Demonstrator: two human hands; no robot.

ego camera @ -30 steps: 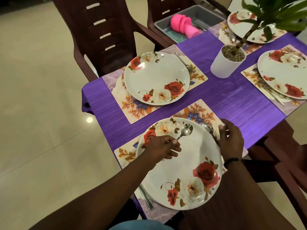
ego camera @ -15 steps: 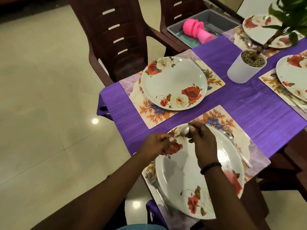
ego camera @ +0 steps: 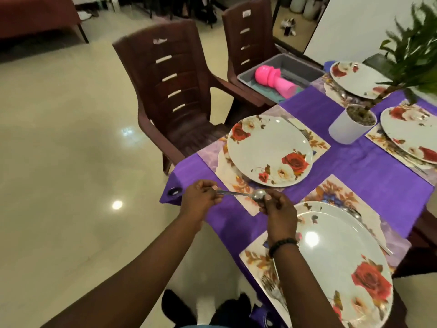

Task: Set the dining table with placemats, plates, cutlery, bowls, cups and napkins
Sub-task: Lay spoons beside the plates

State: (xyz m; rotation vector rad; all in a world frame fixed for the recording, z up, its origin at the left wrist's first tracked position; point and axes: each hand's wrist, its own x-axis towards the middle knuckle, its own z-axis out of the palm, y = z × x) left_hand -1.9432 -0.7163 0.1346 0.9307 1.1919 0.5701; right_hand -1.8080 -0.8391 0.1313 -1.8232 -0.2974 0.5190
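A metal spoon hangs level above the table's near-left corner. My left hand pinches its handle end and my right hand grips it just under the bowl. Close below me lies a rose-patterned plate on a floral placemat, with a fork at its left and another spoon at its right. A second rose plate sits on its own placemat further along the purple tablecloth.
Two more set plates lie at the far right. A white potted plant stands mid-table. A grey tray holding pink cups rests on a brown chair; another brown chair faces the table's left side.
Both hands lifted the spoon off the near plate and carried it left, over the table corner. My right hand moved from the plate's right edge onto the spoon. The view shifted left.
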